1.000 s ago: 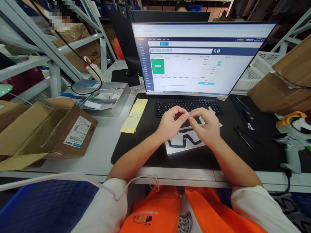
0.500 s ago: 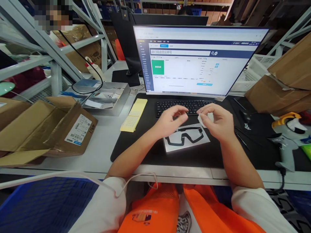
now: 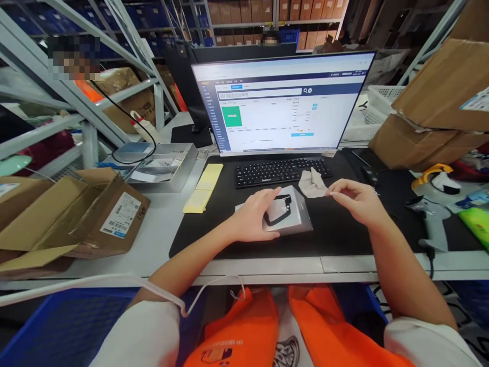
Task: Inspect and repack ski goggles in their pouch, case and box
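Note:
My left hand [image 3: 255, 216] spans a silvery-white box [image 3: 295, 224] printed with a black goggle frame. The fingers lie over its top and the thumb is along its near side, with the box's left part hidden beneath the palm. On the mat just beyond the box's right end lies a crumpled off-white cloth [image 3: 312, 184], close to the keyboard. My right hand [image 3: 355, 200] has thumb and forefinger pinched together at the cloth's right edge.
Behind the hands are a keyboard [image 3: 282, 171] and a monitor [image 3: 282, 109]. Yellow slips [image 3: 203, 188] and an open carton [image 3: 114, 214] sit leftward. To the right are a barcode scanner [image 3: 431, 219], a tape dispenser [image 3: 431, 178] and stacked cartons [image 3: 439, 97].
My left hand came down onto the box, which is now tilted up. My right hand moved right and opened out from the left; the cloth, then mostly hidden in it, shows on the mat.

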The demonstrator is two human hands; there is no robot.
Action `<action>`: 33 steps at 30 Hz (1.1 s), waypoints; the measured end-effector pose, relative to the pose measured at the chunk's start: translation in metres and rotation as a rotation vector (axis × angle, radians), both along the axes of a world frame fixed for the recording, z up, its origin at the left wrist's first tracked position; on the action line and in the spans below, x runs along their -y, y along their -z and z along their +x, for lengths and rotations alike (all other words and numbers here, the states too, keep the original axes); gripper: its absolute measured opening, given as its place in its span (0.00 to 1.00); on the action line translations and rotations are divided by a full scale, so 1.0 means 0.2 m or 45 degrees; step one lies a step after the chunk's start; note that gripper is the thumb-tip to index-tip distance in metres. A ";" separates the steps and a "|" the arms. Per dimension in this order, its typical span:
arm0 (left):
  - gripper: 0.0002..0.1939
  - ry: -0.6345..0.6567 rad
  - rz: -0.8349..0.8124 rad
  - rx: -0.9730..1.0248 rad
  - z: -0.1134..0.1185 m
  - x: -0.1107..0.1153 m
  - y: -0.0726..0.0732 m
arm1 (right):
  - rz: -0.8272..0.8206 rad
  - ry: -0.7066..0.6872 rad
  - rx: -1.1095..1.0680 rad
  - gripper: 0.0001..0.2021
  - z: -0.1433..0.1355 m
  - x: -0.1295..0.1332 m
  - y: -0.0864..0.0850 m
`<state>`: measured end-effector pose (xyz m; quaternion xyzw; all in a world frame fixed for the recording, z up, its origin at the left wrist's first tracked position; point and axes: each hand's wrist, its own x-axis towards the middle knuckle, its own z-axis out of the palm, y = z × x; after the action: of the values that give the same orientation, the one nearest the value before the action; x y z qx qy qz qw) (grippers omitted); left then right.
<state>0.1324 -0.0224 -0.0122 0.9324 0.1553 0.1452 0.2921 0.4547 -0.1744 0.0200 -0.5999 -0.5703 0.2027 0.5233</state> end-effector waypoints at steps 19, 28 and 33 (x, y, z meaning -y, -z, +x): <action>0.29 -0.960 -2.220 1.253 0.13 0.12 0.02 | -0.040 -0.396 -0.038 0.17 -0.32 0.07 -0.14; 0.29 -0.982 -2.277 1.356 0.18 0.17 0.03 | -0.051 -0.511 0.210 0.06 -0.52 0.07 -0.09; 0.28 -1.005 -2.210 1.391 0.22 0.20 0.04 | -0.092 -0.417 0.190 0.06 -0.61 0.04 0.00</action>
<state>0.1763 -0.0618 -0.0207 0.1045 0.3417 0.4632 0.8111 0.3325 -0.1817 0.0209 -0.5306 -0.6900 0.2605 0.4177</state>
